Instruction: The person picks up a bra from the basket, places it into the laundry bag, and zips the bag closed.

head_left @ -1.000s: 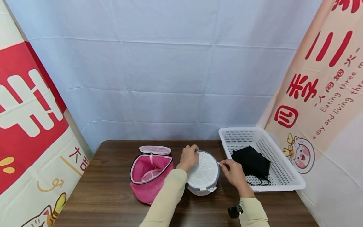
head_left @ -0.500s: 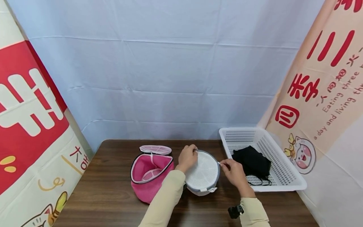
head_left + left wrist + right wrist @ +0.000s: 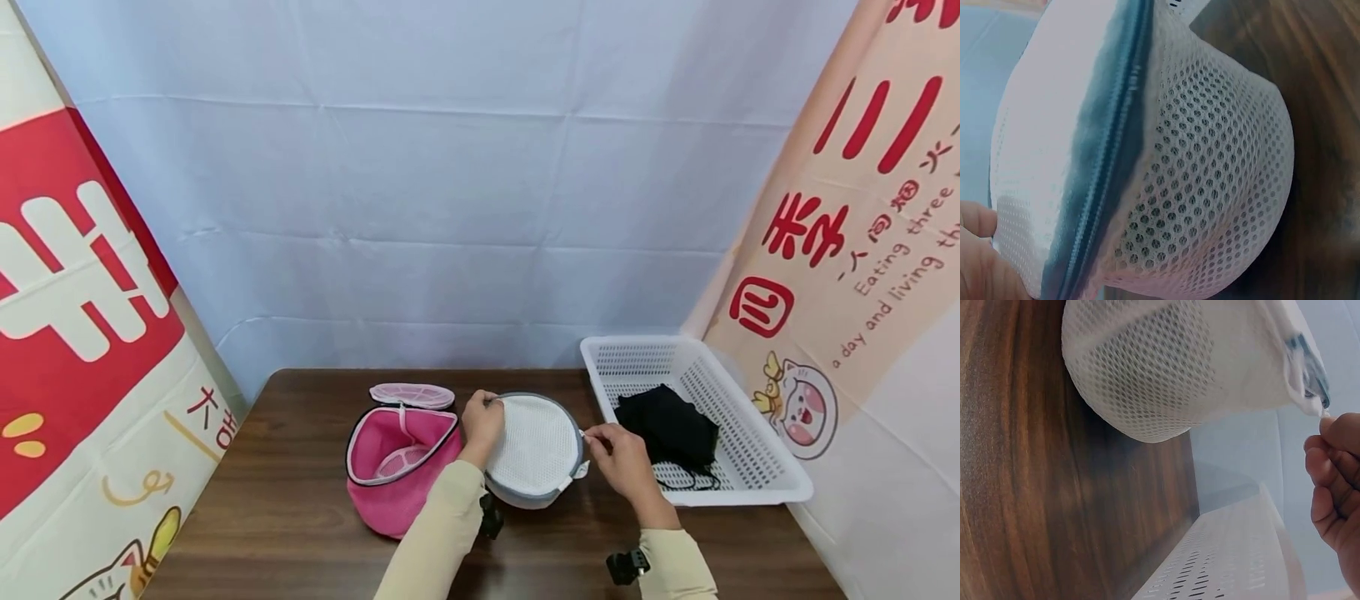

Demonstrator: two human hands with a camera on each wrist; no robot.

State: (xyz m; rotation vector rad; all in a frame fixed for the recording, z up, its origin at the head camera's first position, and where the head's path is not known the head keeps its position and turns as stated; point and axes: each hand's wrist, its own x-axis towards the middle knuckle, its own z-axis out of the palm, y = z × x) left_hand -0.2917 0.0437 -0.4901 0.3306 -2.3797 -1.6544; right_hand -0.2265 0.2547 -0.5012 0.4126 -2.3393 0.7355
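Observation:
A round white mesh bag (image 3: 534,442) with a grey zipper rim stands on the table, its lid lying over the top. My left hand (image 3: 483,427) pinches the rim at its upper left; in the left wrist view that hand (image 3: 988,262) is at the lower left beside the blue-grey zipper (image 3: 1100,169). At the right side of the rim, my right hand (image 3: 624,462) pinches a small tab. The right wrist view shows the right hand (image 3: 1341,481) with thumb and finger together at the corner of the mesh bag (image 3: 1154,369).
Left of the white bag stands a pink mesh bag (image 3: 390,508) with its lid (image 3: 411,396) folded back and a pink mesh piece inside. A white basket (image 3: 750,433) at the right holds black cloth (image 3: 667,425). The wooden table (image 3: 285,500) lies beneath.
My left hand has moved left and slightly down along with the rim, and the white bag has turned, its front label shifting right. The right hand keeps its pinch, slightly further right.

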